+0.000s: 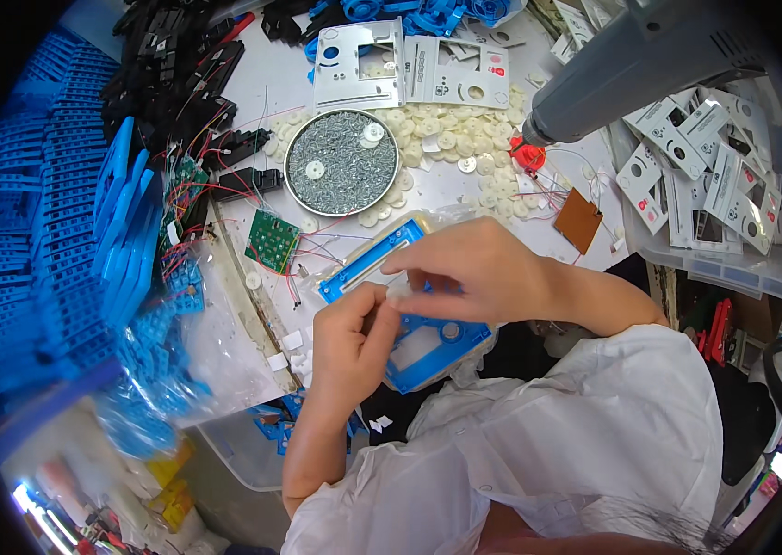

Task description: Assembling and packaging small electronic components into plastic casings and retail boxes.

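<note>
My left hand [352, 335] and my right hand [479, 270] meet over a blue plastic panel [465, 347] with cutouts. Thumbs and fingertips of both are pinched around a small whitish piece [398, 291], whose kind I cannot make out. The panel lies tilted at the table's near edge, and a clear plastic bag or wrap shows around its rim. Part of it is hidden beneath my fingers. To the left of the panel is a green circuit board [272, 242] with thin wires.
A round tin [292, 190] of small screws stands beyond my hands, among many cream plastic discs [451, 129]. A grey power screwdriver [632, 69] hangs at the upper right. Blue parts [49, 213] are stacked at left; white printed panels [743, 199] fill a bin at right.
</note>
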Demonstrator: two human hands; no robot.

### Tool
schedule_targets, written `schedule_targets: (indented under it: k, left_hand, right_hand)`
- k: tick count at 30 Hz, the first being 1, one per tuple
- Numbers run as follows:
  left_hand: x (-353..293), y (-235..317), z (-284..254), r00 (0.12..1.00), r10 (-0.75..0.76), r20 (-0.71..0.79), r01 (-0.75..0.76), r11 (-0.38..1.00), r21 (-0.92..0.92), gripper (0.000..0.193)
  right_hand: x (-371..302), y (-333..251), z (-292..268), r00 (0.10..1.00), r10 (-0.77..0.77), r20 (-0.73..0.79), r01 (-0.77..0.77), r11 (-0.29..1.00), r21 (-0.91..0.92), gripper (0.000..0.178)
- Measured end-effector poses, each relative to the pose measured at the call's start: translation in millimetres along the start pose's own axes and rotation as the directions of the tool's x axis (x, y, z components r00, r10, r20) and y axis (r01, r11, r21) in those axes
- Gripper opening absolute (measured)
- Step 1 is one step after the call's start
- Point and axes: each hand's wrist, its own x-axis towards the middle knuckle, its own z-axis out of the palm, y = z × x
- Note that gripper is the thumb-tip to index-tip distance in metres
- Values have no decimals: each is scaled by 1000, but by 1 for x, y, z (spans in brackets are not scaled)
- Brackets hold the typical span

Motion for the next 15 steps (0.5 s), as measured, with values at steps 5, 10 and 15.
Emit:
schedule_targets:
  k: [5, 10, 15]
  left_hand:
    - [-10, -11, 13, 980, -178, 86, 196, 935, -296, 25]
    - [-20, -13, 27, 989, -130, 65, 141, 970, -200, 23]
    - [-27, -18, 31, 999, -40, 25, 38, 998, 53, 14]
  right_hand:
    - [-23, -2, 10, 983, -145, -113, 132, 985, -112, 26]
    - [-38, -4, 8, 999, 0, -54, -1, 1000, -16, 23]
    - [-49, 2, 13, 1000, 20, -16, -20, 1000, 3, 22]
